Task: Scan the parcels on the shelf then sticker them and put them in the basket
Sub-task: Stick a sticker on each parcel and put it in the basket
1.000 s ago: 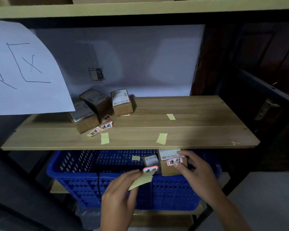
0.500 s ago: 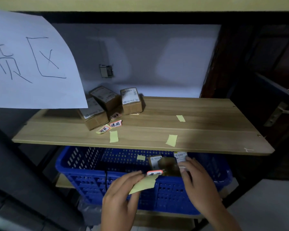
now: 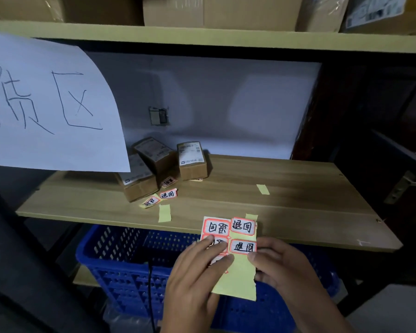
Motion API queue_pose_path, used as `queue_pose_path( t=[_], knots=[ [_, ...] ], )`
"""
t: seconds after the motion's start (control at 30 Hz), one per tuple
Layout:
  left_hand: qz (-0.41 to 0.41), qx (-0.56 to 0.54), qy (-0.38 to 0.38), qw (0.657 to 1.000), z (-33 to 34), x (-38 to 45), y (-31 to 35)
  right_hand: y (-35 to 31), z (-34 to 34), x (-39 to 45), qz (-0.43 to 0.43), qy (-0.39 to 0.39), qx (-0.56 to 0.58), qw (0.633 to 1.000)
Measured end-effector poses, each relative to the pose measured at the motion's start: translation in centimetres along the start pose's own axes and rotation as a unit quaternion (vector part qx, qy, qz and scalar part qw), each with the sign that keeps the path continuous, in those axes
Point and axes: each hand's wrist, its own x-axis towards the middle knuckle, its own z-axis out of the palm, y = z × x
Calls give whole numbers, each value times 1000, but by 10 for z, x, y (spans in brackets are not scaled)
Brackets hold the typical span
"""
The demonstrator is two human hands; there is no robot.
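Head view looks down at both hands holding a yellow sticker sheet (image 3: 235,277) above the blue basket (image 3: 120,272), just in front of the wooden shelf (image 3: 286,203). Left hand (image 3: 195,282) pinches the sheet's left side, its fingers (image 3: 216,243) lying over one of the red-bordered stickers. Right hand (image 3: 283,265) grips the right edge, its fingers closed on the sheet just beneath another sticker. Several stickers with handwritten characters show at the top of the sheet.

Three small cardboard parcels (image 3: 192,159) sit huddled at the back left of the shelf, each with a white label on top; one leans on another. Loose stickers (image 3: 168,194) lie just in front of them, and bare yellow backing scraps (image 3: 165,213) are scattered across the shelf board. A white paper sign (image 3: 46,104) with handwriting hangs at the upper left, covering part of the parcels. Larger cartons (image 3: 214,10) stand on the shelf above.
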Motion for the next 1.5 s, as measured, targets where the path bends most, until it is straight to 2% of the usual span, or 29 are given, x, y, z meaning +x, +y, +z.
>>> queue_pose_path(
  t=[0.3,0.47,0.67,0.77,0.9,1.0,1.1,1.2,1.37,1.5],
  knots=[
    [-36,22,15,999,19,27,-16,-18,-16,58,-16,31,52,998],
    [-63,6,15,998,31,47,-28,-38,-28,110,-47,58,17,997],
    [-199,-57,53,977,57,92,-45,-38,-45,172,-92,87,-78,989],
    [-253,-18,46,966,70,125,-63,-29,-49,189,-120,88,-136,980],
    [-292,103,29,951,86,170,-92,-18,-50,192,-213,133,-192,949],
    [-356,191,5,915,98,194,-115,-15,-52,191,-266,172,-259,912],
    [-396,201,-20,896,110,203,-127,-13,-56,190,-295,169,-293,893],
    [-389,177,0,904,116,200,-134,-14,-54,185,-319,139,-321,881],
    [-354,142,61,922,113,206,-124,-14,-46,180,-375,45,-484,790],
    [-314,63,68,945,107,199,-92,-14,-39,181,-348,5,-538,768]
  ],
)
